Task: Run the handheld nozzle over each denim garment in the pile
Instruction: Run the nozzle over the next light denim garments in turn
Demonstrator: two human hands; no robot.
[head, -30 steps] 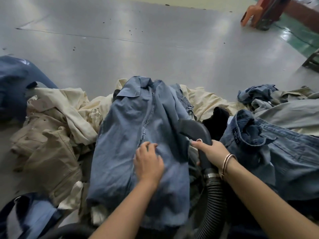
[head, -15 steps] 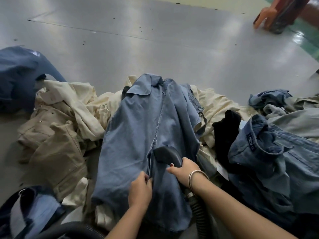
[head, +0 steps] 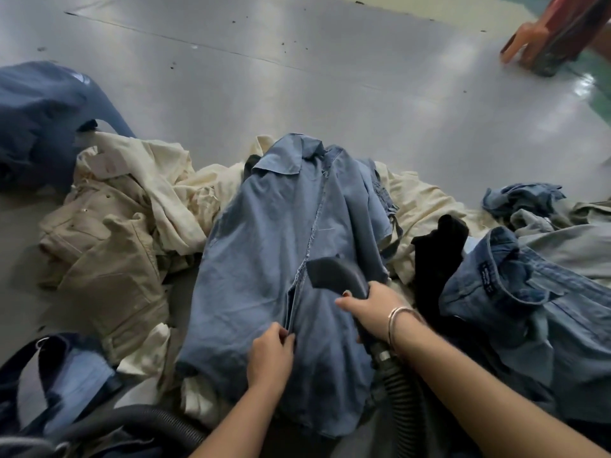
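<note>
A: What is on the far left of the gray floor (head: 297, 77)?
B: A dark blue garment (head: 39, 120), partly cut off by the edge. Near it lie cream and tan clothes (head: 112, 233). At the near left corner there is a blue bag (head: 66, 385), and I cannot see what is in it.

A: And in the middle?
B: A light blue denim shirt (head: 264, 246) lies spread on top of the pile. The left hand (head: 269, 357) pinches its front edge. The right hand (head: 372, 309) grips the dark nozzle (head: 334, 272), which rests on the shirt. A ribbed hose (head: 401, 411) runs from it toward the near edge.

A: What is on the right?
B: A black cloth (head: 436, 256), then darker denim clothes (head: 529, 309). Far right, something orange and red (head: 558, 31) is blurry and cut off.
</note>
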